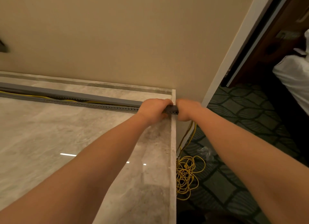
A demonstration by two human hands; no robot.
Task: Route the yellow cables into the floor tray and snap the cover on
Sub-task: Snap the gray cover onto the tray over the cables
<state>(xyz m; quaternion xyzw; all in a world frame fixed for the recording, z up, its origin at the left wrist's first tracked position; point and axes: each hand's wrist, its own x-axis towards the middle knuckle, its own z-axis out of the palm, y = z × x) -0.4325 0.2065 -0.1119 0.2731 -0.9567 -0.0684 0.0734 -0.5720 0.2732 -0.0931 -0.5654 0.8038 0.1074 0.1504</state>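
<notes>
A long grey slotted tray (117, 107) runs along the marble surface near the wall. Yellow cables (71, 100) lie inside it. A grey cover (75, 94) rests tilted over the tray's far side, leaving a gap at the left. My left hand (154, 109) presses down on the cover at the tray's right end. My right hand (186, 109) grips the very end of the tray and cover at the marble edge. A tangled coil of yellow cable (187, 175) lies on the carpet below, with strands rising to my right hand.
The marble surface (50, 140) ends in a raised edge (173, 157) at the right. Beyond it lies patterned dark carpet (234, 157). A beige wall (117, 40) stands behind, with a dark doorway and white fabric (294, 73) at the far right.
</notes>
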